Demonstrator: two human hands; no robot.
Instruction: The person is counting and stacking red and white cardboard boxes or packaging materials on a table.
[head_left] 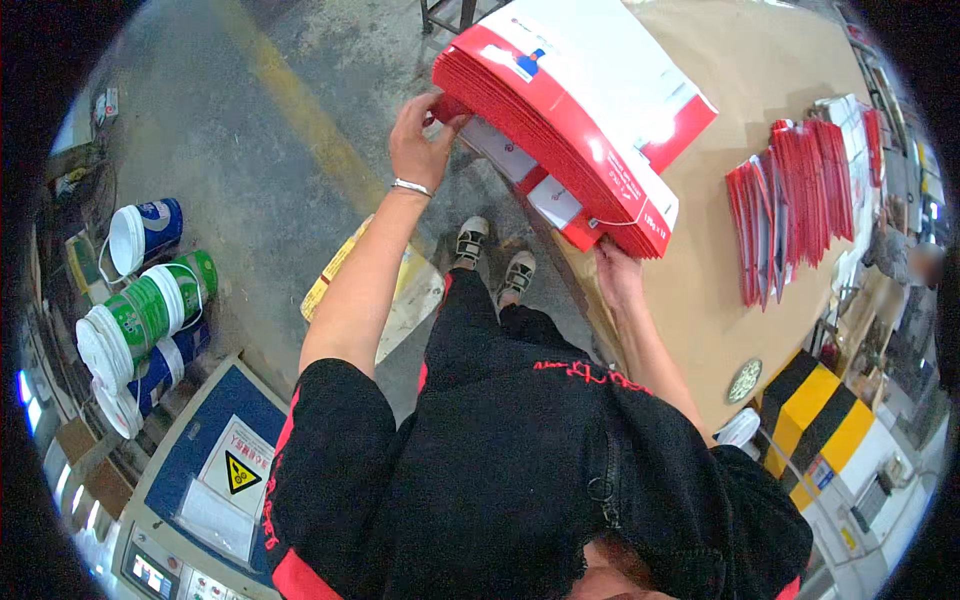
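A thick stack of flat, folded red and white cartons (pixel 575 115) is between my two hands, over the left edge of the brown table top (pixel 690 350). My left hand (pixel 422 145), with a bracelet on its wrist, is closed on the stack's left end, thumb and fingers around the red edges. At the near right corner, my right hand (pixel 619 272) grips the stack from below; its fingertips are partly hidden under the cartons. A thin pale band shows near that corner.
More red and white folded cartons (pixel 790 205) stand on the table at the right. A blue control cabinet (pixel 205 440) is at the lower left, with several paint buckets (pixel 140 315) beyond it. A yellow and white carton (pixel 410 300) lies on the floor. A black-and-yellow striped machine (pixel 815 410) stands lower right.
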